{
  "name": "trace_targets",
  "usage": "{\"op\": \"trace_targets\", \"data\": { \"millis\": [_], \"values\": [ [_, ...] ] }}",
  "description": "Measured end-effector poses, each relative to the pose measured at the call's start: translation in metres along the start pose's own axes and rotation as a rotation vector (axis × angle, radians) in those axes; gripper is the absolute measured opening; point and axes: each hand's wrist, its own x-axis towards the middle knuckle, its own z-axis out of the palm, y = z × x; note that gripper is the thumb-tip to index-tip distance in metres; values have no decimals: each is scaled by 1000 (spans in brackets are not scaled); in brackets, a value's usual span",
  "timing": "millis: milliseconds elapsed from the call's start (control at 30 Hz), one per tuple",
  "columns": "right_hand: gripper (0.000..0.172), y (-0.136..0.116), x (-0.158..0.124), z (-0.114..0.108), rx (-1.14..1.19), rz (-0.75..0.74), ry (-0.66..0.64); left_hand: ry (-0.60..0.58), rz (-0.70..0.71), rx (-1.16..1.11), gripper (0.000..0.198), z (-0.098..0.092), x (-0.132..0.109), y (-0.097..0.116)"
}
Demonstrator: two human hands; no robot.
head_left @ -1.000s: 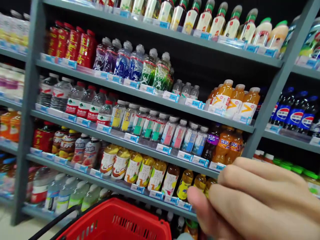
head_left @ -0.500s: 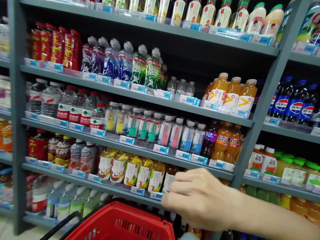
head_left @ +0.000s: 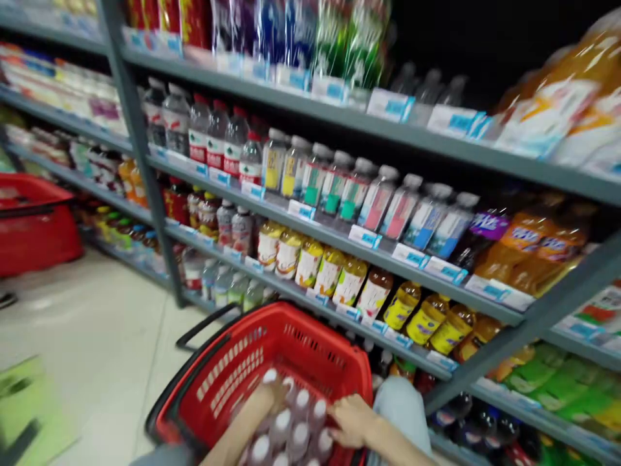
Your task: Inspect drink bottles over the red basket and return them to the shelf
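Observation:
Several bottles (head_left: 297,437) with white caps and a dull purplish-brown look stand close together in a red shopping basket (head_left: 320,346). My left hand (head_left: 276,393) reaches in among the caps from the left; its fingers are blurred and partly hidden, so its grip does not show. At the right side of the group, my right hand (head_left: 350,419) has its fingers bent closed against a bottle at the edge. The basket's black handle (head_left: 206,327) leans out toward the shelf on the left side.
Shelves of drinks (head_left: 334,236) with price tags run along the front and right. A second red basket (head_left: 39,223) is at the far left. A knee in light denim (head_left: 400,414) is right beside my basket. A yellow-green floor sign (head_left: 39,414) lies on the tiles.
The view has tilted down and moved closer to the lower shelves. My right hand has gone from in front of the shelf down into the basket, and my left hand has come into view.

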Motion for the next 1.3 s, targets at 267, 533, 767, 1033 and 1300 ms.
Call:
{"op": "trace_targets", "data": {
  "millis": [267,533,767,1033,1300],
  "values": [
    [41,11,1,-6,136,26,-179,-212,-135,21,33,67,23,-11],
    [47,23,-10,6,147,21,-315,-263,-91,-10,47,82,23,-15],
    [59,27,16,-4,117,19,-445,-232,-134,9,51,80,24,-26],
    [67,20,80,5,80,78,-408,-244,-146,-4,46,85,35,-24],
    [54,9,96,31,85,108,-459,-186,-175,25,51,63,46,-36]
  ]
}}
